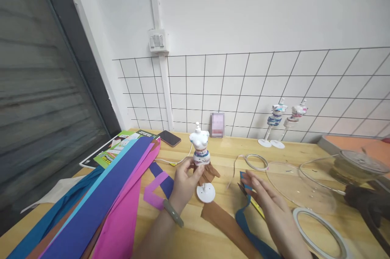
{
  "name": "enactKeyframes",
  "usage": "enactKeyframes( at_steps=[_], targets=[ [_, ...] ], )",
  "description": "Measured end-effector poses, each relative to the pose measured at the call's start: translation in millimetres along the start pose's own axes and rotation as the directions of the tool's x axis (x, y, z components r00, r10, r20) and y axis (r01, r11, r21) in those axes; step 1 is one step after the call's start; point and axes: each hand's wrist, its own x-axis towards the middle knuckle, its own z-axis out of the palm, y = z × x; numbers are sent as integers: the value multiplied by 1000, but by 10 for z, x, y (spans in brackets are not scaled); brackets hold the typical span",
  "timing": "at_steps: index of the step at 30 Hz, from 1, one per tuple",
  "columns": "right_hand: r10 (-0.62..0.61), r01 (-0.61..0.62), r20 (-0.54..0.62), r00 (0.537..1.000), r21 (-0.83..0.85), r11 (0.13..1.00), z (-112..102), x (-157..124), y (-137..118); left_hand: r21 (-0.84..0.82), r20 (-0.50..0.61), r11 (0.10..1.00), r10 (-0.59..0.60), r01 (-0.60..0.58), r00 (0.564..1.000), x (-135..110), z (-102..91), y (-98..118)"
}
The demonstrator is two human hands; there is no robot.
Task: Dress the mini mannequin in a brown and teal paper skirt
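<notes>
Below a white wall [243,15] spreads a wooden table [225,157]; the right hand [269,200] holds a blue strip [242,220], while the left hand [184,186] pinches brown cloth [209,173] around a small white dress form [199,140] standing mid-table. If the left thumb loosens, the folds may slip; the strip could snag on the yellow tool [258,209].

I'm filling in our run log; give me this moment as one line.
left hand: gripping miniature dress form at brown skirt | right hand: touching blue strip near its end | nearby: brown strip, white tape ring
</notes>
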Motion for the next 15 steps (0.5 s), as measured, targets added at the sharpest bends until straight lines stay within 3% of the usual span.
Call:
enactKeyframes(
  at_steps=[5, 9, 15],
  targets=[
    [29, -36, -83, 996, -92, 995, -284, -29, 100, 60, -65, 998, -7, 11, 998, 32, -46, -65],
    [-21, -3, -117, 993, -195, 981, -415, -57, 66, 104, -5, 995, 6, -6, 1000, 40, -47, -106],
    [20, -63, -159, 987, -274, 960, -498, -79, -92, 82, 20, 996, 34, -35, 999, 29, -36, -55]
  ],
)
